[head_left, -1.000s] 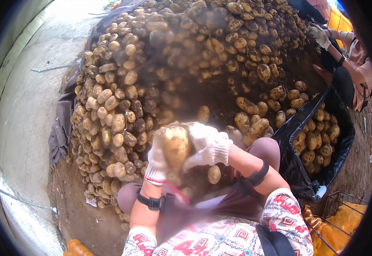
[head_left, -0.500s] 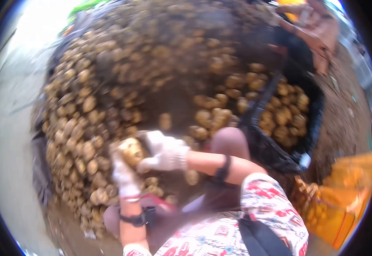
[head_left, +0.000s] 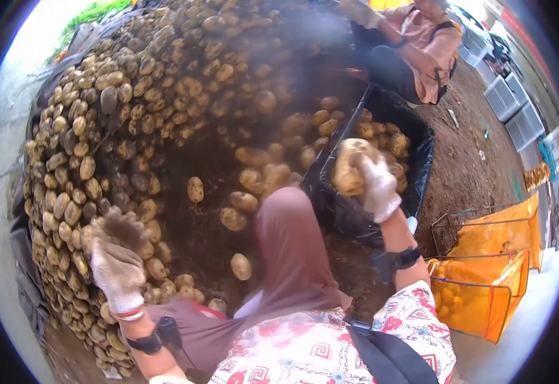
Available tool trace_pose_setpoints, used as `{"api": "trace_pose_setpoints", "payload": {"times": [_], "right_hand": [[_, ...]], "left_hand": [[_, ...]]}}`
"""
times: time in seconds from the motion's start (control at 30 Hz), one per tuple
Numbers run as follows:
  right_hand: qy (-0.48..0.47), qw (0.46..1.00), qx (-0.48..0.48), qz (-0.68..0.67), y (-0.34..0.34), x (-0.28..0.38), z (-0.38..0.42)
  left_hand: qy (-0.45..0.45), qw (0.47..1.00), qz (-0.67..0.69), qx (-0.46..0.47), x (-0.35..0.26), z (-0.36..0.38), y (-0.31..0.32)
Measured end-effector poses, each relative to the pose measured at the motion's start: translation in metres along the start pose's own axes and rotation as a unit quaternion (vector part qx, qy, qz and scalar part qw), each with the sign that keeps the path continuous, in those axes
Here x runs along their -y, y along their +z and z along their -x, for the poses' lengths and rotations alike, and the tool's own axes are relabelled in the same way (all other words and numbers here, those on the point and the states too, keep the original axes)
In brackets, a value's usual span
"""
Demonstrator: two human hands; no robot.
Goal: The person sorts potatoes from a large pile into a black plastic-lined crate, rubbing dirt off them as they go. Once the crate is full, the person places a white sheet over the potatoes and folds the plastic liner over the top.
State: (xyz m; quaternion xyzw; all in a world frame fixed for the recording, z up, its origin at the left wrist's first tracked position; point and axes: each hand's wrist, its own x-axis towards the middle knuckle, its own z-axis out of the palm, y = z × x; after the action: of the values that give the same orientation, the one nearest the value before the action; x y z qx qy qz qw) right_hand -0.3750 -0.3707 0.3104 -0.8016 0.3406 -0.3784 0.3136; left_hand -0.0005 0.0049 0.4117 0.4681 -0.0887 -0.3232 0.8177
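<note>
Right hand (head_left: 379,187) clenched round a potato (head_left: 350,168) at two o'clock, over the black crate (head_left: 420,173). Left hand (head_left: 117,264) released, resting on the pile (head_left: 100,128) at nine. Likely risk: potato slipping from a dusty glove, bruising.

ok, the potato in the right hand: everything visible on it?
The potato is large, oblong and tan-yellow, with dark soil smudges on its skin. The right hand, in a dirty white knit glove, grips its right side and holds it above the black-lined crate of potatoes. Its outline is slightly blurred, and the glove hides the far side.
</note>
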Motion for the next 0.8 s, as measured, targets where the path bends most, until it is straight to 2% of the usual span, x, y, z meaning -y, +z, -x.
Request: {"api": "trace_pose_setpoints", "payload": {"times": [0.07, 0.13, 0.17, 0.23, 0.27, 0.3, 0.33, 0.37, 0.43, 0.5, 0.53, 0.57, 0.6, 0.63, 0.67, 0.7, 0.77, 0.8], "right_hand": [[0.24, 0.967, -0.017, 0.08, -0.007, -0.027, 0.001], [0.395, 0.897, -0.01, 0.197, -0.006, -0.037, -0.002], [0.37, 0.902, 0.01, 0.222, -0.001, -0.04, 0.003], [0.361, 0.883, 0.129, 0.271, 0.015, -0.056, 0.012], [0.35, 0.867, 0.115, 0.335, 0.024, -0.059, 0.018], [0.347, 0.866, 0.116, 0.339, 0.021, -0.068, 0.02], [0.361, 0.862, 0.096, 0.344, 0.015, -0.08, 0.023], [0.374, 0.857, 0.075, 0.347, 0.008, -0.086, 0.027], [0.408, 0.867, 0.078, 0.276, -0.004, -0.107, 0.027], [0.473, 0.865, 0.074, 0.148, -0.005, -0.128, 0.019], [0.496, 0.859, 0.068, 0.109, -0.004, -0.139, 0.016], [0.476, 0.87, 0.074, 0.106, 0.0, -0.127, 0.014], [0.443, 0.891, 0.068, 0.071, -0.005, -0.162, 0.018], [0.47, 0.881, 0.047, 0.044, -0.002, -0.161, 0.016], [0.477, 0.876, 0.059, 0.031, -0.008, -0.16, 0.015], [0.485, 0.872, 0.069, -0.001, -0.01, -0.154, 0.012], [0.504, 0.857, 0.088, -0.065, -0.01, -0.142, 0.009], [0.512, 0.85, 0.09, -0.084, -0.008, -0.137, 0.009]], "left_hand": [[0.028, 0.999, -0.027, -0.01, -0.025, 0.011, -0.005], [0.068, 0.994, -0.073, -0.037, -0.042, 0.02, -0.024], [0.082, 0.993, -0.088, -0.011, -0.049, 0.02, -0.055], [0.095, 0.987, -0.119, -0.052, -0.058, 0.022, -0.099], [0.072, 0.984, -0.124, -0.108, -0.059, 0.022, -0.124], [0.049, 0.977, -0.127, -0.165, -0.056, 0.021, -0.155], [-0.009, 0.976, -0.074, -0.203, -0.051, 0.018, -0.183], [-0.026, 0.977, -0.03, -0.21, -0.031, 0.027, -0.214], [-0.033, 0.98, 0.121, -0.155, 0.015, 0.037, -0.299], [-0.086, 0.992, 0.073, -0.048, 0.061, 0.072, -0.335], [-0.104, 0.889, -0.247, -0.37, 0.071, 0.08, -0.262], [-0.134, 0.845, -0.356, -0.375, 0.088, 0.082, -0.27], [-0.169, 0.784, -0.465, -0.376, 0.106, 0.084, -0.279], [-0.204, 0.713, -0.557, -0.374, 0.125, 0.085, -0.288], [-0.228, 0.672, -0.606, -0.359, 0.126, 0.082, -0.265], [-0.267, 0.683, -0.621, -0.277, 0.111, 0.077, -0.235], [-0.314, 0.615, -0.679, -0.248, 0.142, 0.068, -0.249], [-0.295, 0.595, -0.708, -0.239, 0.155, 0.065, -0.259]]}}
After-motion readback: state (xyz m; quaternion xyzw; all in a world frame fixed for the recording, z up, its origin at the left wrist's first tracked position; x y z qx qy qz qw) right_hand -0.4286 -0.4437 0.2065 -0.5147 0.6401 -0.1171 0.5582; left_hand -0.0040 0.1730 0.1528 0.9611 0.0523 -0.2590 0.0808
